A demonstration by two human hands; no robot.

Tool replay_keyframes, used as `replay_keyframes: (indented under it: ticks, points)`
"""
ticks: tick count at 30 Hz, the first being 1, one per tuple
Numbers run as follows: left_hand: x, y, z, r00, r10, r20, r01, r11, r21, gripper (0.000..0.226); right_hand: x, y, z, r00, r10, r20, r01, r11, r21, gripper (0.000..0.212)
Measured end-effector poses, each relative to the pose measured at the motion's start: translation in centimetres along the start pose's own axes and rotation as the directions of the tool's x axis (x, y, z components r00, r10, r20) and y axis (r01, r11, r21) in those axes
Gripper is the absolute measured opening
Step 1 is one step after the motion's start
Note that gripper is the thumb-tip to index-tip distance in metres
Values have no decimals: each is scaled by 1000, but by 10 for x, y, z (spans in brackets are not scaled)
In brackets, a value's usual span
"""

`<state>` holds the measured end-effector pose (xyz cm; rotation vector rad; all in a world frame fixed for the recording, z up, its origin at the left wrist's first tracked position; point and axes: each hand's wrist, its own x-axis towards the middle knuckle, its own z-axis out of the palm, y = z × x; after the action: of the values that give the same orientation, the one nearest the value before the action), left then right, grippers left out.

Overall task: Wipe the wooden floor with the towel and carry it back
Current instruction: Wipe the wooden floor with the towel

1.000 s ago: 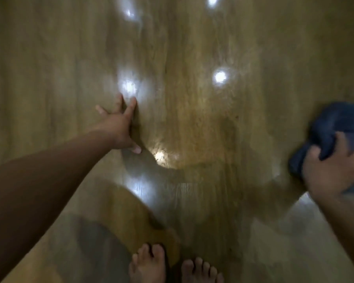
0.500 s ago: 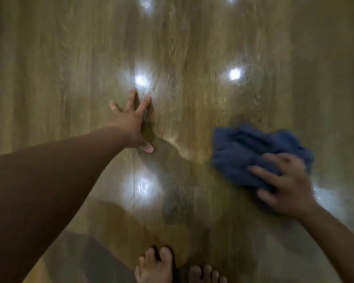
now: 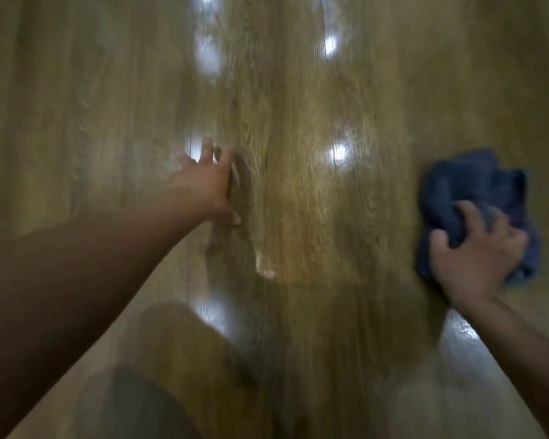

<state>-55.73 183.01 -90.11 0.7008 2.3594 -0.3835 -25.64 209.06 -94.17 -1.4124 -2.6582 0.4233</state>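
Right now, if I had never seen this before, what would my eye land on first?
The dark blue towel at the right, bunched on the wooden floor with the right hand gripping it. Next, the left hand, fingers spread, resting on the boards left of centre. Bright spots of reflected light gleam on the glossy wood between the hands.

Crumpled blue towel (image 3: 474, 188) on glossy wooden floor (image 3: 298, 201)
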Motion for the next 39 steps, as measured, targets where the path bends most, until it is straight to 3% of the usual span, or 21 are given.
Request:
replay_keyframes:
  ticks: [1,2,4,6,8,14,17,19,21,23,25,27,29,31,32,33,34,35,36,37,39]
  points:
    - [3,4,-6,999,19,40,-18,999,-27,151,-6,-3,15,985,-168,30,169,985,-40,50]
    - [11,8,-17,995,17,94,-12,998,-54,160,4,-10,29,909,-416,25,417,906,-65,47]
    - [28,14,-31,985,19,171,-6,997,-73,168,32,-21,28,713,-690,122,694,720,13,48]
    - [36,17,-31,964,-8,267,29,997,-75,172,65,-11,21,568,-808,158,813,581,49,50]
    - [42,13,-29,948,-30,316,52,997,-63,171,85,-9,20,514,-826,231,841,539,55,51]
    - [44,12,-39,914,17,405,10,998,-64,171,118,-30,18,546,-802,242,814,576,74,50]
    - [44,15,-42,907,15,422,22,996,-84,171,170,-78,23,697,-686,211,698,716,21,56]
    - [46,15,-40,900,11,435,19,998,-64,170,214,-127,36,848,-515,125,525,849,-58,56]
    - [47,13,-38,904,3,428,34,996,-78,170,243,-182,48,936,-320,145,324,946,-10,47]
    - [47,14,-37,908,16,418,11,998,-62,170,247,-221,58,960,-232,160,233,972,11,43]
    - [47,14,-37,912,8,410,22,998,-67,170,218,-231,61,929,-327,171,335,942,-16,49]
    - [48,14,-36,915,16,404,14,997,-72,171,149,-200,60,797,-570,199,582,813,2,56]
    - [51,12,-34,915,24,402,4,998,-67,171,53,-151,42,559,-775,295,773,616,152,48]
    - [53,11,-33,918,24,395,5,997,-72,171,-9,-96,25,137,-909,393,914,269,303,30]
    - [54,11,-33,918,26,396,1,998,-66,170,-10,-79,23,-65,-912,406,931,90,353,32]
    - [56,10,-33,916,23,401,-3,999,-50,169,4,-72,24,-223,-889,399,923,-61,380,39]
    - [59,9,-34,914,22,405,-15,1000,-21,167,27,-72,30,-332,-865,377,907,-182,380,47]
    - [61,7,-35,912,18,410,-25,1000,11,164,54,-81,36,-391,-857,336,893,-265,364,51]
    - [62,7,-37,912,16,410,-32,999,33,161,83,-92,43,-398,-871,289,897,-302,324,51]
    - [63,7,-38,916,14,400,-35,998,45,159,110,-105,49,-326,-903,279,931,-255,262,47]
    - [59,8,-38,926,14,377,-38,998,58,158,154,-133,55,-19,-971,240,996,2,88,46]
